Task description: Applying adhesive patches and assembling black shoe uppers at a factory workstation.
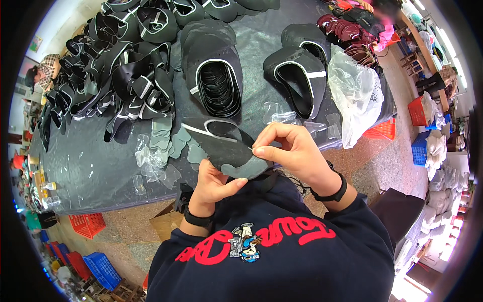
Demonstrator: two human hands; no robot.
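Note:
A black shoe upper point(217, 146) with a pale-edged opening is held up in front of my chest, over the table's near edge. My left hand point(217, 185) grips it from below, the thumb lying on a grey curved patch point(246, 168) along its lower side. At the upper's right end, the thumb and forefinger of my right hand point(292, 151) are pinched together at its edge, by a small pale sliver. Just beyond stands a nested stack of black shoe uppers point(214, 65). Loose grey curved pieces point(161, 138) lie left of the held upper.
A large heap of black uppers point(121, 75) covers the table's point(110, 171) left side. More uppers point(297, 75) and a clear plastic bag point(354, 95) are at the right. Scraps of clear film point(156, 171) lie near the front edge. Other people point(49, 70) are farther off.

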